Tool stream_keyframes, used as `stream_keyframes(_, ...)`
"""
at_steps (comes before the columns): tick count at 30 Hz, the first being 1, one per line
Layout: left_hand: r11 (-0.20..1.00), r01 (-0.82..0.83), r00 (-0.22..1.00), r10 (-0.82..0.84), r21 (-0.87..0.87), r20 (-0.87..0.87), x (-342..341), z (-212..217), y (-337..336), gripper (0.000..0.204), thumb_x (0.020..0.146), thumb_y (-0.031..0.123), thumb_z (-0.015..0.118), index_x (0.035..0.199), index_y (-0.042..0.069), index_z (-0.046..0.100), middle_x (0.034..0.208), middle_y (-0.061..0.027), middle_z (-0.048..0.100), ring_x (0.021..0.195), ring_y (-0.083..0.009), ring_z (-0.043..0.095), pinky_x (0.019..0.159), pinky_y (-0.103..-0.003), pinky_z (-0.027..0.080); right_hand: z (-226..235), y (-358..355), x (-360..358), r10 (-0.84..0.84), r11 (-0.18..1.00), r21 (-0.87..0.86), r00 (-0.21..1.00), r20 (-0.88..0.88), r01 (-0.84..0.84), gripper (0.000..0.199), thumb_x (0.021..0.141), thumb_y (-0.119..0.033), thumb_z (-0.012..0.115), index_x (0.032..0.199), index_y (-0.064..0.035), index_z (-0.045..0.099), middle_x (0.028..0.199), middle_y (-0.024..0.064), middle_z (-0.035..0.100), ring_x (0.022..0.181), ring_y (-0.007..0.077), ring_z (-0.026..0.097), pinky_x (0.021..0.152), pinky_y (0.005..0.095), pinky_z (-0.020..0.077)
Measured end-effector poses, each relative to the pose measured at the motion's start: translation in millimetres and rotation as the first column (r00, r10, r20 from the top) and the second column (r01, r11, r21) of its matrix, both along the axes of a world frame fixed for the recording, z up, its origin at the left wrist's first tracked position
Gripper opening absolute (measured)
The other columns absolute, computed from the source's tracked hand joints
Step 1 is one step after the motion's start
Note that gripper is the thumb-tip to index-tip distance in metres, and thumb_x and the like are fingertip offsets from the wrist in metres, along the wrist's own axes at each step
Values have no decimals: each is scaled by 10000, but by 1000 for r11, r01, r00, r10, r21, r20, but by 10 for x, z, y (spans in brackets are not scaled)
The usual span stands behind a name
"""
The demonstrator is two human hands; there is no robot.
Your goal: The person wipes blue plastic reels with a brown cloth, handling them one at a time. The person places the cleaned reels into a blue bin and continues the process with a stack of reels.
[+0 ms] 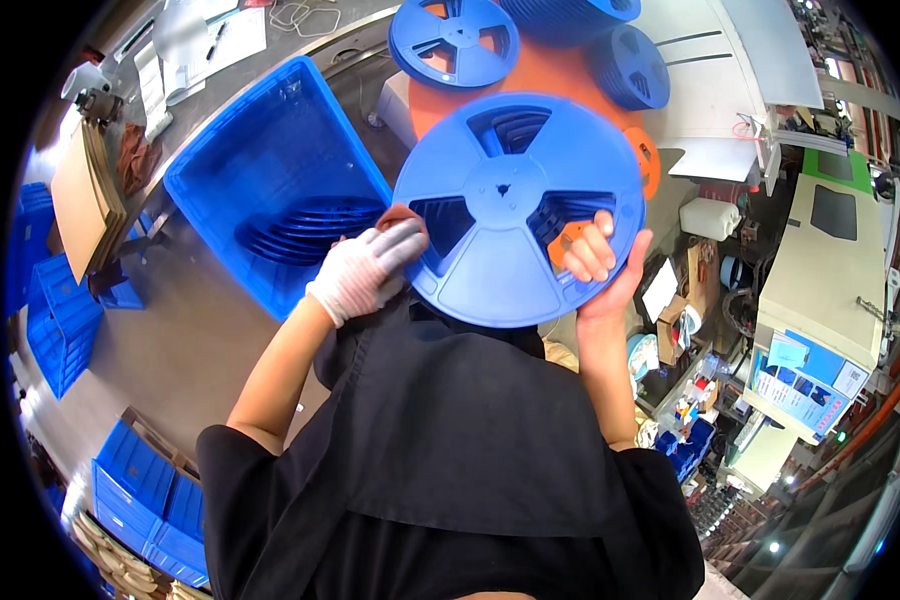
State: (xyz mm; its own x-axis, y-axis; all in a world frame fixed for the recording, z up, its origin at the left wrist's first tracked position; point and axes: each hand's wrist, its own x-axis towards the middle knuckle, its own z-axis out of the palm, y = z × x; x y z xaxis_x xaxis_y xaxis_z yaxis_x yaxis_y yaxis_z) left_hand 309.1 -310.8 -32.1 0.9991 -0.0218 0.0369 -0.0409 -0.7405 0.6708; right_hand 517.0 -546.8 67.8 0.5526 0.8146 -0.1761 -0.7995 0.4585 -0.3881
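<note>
While right hand grips the blue reel rim, gloved left hand should press the cloth flat, wiping evenly

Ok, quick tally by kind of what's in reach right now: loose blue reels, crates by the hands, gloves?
Blue reels lying or held singly: 3 (held reel, top reel, right reel)
Open blue crate: 1, more reels inside, uncountable
Glove: 1, on left hand; right hand bare
Total: 5
</note>
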Motion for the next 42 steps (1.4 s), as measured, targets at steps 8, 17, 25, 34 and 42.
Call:
stream_keyframes(8,973,57,993,-77,224,84,64,-148,34,543,699,153,647,1231,119,544,1172,-61,587,903,-251,603,741,-423,521,198,517,149,28,969,-245,998,48,-15,488,904,-494,580,1045,-35,493,670,-21,414,577,95,411,601,253,356)
stream_keyframes(17,-304,-261,890,291,-916,-350,-588,-154,356,362,907,186,617,1203,-5,532,1080,-126,645,1055,-234,605,951,-364,469,162,675,169,146,712,-700,966,212,46,355,988,-401,463,1038,-53,514,707,12,465,608,126,416,578,279,369)
stream_keyframes(25,-590,-135,860,329,-796,-390,-1007,-431,523,391,819,174,710,1140,11,558,1020,-131,632,1063,-325,598,969,-475,473,-115,455,47,48,743,-668,993,106,36,360,987,-414,464,997,-60,526,686,7,461,576,111,408,564,270,377)
stream_keyframes(34,-632,-163,821,339,-757,-460,-1115,-596,604,390,830,214,711,1138,38,548,1009,-104,598,935,-259,639,820,-403,562,-170,449,-230,22,597,-793,985,172,125,423,983,-444,449,1114,-52,534,799,64,586,646,167,542,600,313,468)
stream_keyframes(42,-641,-346,625,387,-685,-678,-1197,-1142,849,385,904,124,577,1240,-33,470,1151,-192,610,1045,-330,622,922,-449,502,-302,366,-620,11,473,-874,992,128,108,401,985,-442,433,1106,-71,530,788,79,600,649,187,557,606,335,477)
